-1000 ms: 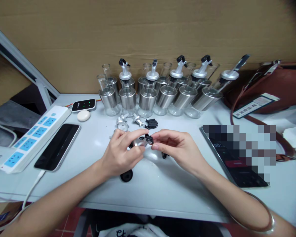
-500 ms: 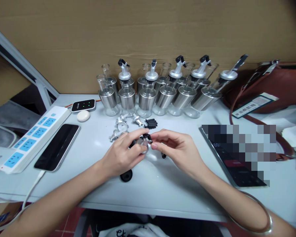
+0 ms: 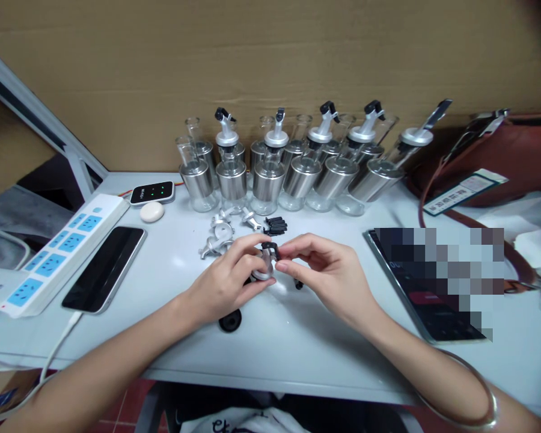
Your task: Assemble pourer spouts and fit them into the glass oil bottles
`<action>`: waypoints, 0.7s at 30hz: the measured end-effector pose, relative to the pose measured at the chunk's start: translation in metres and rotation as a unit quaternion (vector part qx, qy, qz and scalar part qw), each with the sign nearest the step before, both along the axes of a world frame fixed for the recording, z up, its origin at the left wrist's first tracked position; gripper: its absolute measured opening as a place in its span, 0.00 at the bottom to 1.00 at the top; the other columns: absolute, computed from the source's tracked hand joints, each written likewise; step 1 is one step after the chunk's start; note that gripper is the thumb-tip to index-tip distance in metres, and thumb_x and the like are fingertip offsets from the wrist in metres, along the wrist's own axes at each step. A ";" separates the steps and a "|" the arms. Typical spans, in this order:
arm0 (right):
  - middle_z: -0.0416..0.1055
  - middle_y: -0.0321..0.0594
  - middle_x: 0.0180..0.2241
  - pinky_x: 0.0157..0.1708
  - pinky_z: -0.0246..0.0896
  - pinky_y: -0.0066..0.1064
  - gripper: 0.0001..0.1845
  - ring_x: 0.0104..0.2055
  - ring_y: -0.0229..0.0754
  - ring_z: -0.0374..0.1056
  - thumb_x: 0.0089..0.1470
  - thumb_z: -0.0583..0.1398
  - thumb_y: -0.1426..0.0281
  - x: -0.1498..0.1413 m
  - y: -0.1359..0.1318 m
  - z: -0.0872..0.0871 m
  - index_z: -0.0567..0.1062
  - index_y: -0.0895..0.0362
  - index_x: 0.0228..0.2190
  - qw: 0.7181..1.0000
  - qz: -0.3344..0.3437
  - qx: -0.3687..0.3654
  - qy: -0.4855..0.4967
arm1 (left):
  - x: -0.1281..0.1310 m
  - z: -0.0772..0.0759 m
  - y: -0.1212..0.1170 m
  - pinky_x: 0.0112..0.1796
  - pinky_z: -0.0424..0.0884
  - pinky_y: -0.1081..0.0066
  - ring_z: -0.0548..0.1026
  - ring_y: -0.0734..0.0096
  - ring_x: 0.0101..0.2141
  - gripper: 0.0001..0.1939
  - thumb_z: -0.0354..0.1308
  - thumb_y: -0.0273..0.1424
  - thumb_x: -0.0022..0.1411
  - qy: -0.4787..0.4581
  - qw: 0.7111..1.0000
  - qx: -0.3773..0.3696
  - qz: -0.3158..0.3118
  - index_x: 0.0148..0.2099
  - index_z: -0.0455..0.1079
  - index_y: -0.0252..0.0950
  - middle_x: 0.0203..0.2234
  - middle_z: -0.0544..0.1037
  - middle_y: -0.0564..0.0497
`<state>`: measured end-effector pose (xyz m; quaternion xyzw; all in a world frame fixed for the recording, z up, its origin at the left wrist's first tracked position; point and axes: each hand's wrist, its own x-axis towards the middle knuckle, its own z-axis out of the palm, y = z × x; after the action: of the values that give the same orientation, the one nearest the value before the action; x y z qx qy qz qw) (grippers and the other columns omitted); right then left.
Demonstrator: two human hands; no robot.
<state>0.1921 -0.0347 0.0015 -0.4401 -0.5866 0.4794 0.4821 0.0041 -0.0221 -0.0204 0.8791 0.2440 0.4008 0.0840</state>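
My left hand (image 3: 220, 273) is closed around a silver pourer spout (image 3: 264, 273), its wide round base held by the fingers. On the spout's tip sits a black flap cap (image 3: 269, 246), which the thumb and fingertips of my right hand (image 3: 331, 276) pinch from the right. Partly behind my right hand lies a small black piece (image 3: 299, 284). A round black stopper (image 3: 230, 320) rests on the table below my left wrist. Several bare silver spouts (image 3: 223, 230) and a row of black caps (image 3: 275, 226) lie just beyond my hands.
Several glass-and-steel bottles (image 3: 269, 179) line the back, some topped with pourers (image 3: 276, 139). To the left are a power strip (image 3: 58, 252), a phone (image 3: 106, 269), a white round object (image 3: 152, 211) and a small device (image 3: 152, 193). A tablet (image 3: 415, 282) and brown bag (image 3: 482, 162) occupy the right.
The spout has turned slightly in my left hand, so more of its base and black cap shows. My left fingers have shifted around it; my right hand stays at the cap.
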 end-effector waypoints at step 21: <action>0.76 0.36 0.29 0.35 0.68 0.30 0.08 0.32 0.37 0.71 0.44 0.67 0.74 -0.001 0.001 -0.002 0.77 0.55 0.31 0.999 0.017 0.029 0.020 | -0.003 -0.001 0.004 0.45 0.76 0.66 0.73 0.65 0.48 0.24 0.54 0.28 0.66 -0.008 0.999 0.037 -0.005 0.62 0.53 0.34 0.46 0.71 0.41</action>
<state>0.1907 -0.0341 -0.0007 -0.4057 -0.5978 0.4795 0.4981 0.0007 -0.0181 -0.0218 0.8797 0.2240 0.4159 0.0550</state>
